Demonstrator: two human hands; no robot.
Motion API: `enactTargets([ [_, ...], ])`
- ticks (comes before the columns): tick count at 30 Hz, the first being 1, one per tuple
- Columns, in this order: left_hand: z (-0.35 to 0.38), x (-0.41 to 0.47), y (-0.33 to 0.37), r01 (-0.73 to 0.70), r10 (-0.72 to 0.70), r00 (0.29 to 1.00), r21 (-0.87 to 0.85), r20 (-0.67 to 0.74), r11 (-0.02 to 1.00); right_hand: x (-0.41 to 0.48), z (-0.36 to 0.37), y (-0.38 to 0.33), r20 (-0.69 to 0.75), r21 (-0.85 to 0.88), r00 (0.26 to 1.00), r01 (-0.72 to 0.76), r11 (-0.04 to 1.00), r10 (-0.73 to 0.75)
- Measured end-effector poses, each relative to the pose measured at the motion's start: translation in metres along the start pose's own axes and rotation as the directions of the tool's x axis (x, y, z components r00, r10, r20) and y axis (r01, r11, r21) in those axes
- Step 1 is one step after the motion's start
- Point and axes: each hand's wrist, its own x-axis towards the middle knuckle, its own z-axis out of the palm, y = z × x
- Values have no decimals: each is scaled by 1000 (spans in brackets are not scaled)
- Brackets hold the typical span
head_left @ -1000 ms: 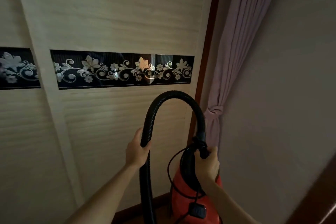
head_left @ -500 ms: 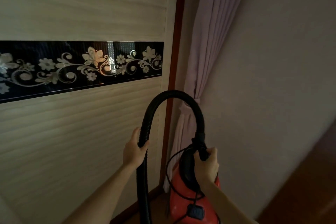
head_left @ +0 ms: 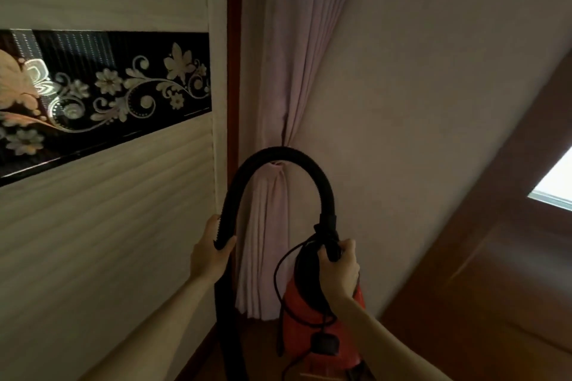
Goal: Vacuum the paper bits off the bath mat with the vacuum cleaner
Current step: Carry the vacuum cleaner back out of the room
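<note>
A red vacuum cleaner point(head_left: 318, 331) hangs low in the middle, lifted off the floor. My right hand point(head_left: 339, 269) grips its black top handle. A black ribbed hose point(head_left: 278, 155) arches up from the handle and comes down on the left, where my left hand point(head_left: 212, 252) holds it. A black power cord and plug point(head_left: 325, 346) dangle in front of the red body. No bath mat or paper bits are in view.
A cream wardrobe door point(head_left: 108, 241) with a black floral band point(head_left: 102, 96) fills the left. A tied pink curtain point(head_left: 278, 102) hangs behind the hose. A plain wall point(head_left: 433, 102) and a brown wooden frame point(head_left: 495, 288) with a bright window lie to the right.
The view has swung to the right: the wardrobe slid left, and the curtain, wall and wooden frame came in. Both hands keep the same grip on hose and handle.
</note>
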Motion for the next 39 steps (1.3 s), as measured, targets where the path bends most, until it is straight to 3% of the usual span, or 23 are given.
enactTargets([
  [9, 33, 16, -23, -42, 49, 961, -30, 271, 999, -29, 9, 21, -181, 61, 964, -185, 981, 193],
  [19, 91, 32, -52, -54, 31, 926, 52, 376, 997, -40, 12, 105, -216, 4, 936, -285, 959, 279],
  [26, 136, 16, -89, -111, 31, 899, 158, 437, 981, -42, 14, 166, -169, -39, 923, -357, 933, 346],
  [39, 182, -4, -191, -53, -70, 899, 265, 433, 963, -47, 59, 282, 10, -62, 890, -454, 889, 455],
])
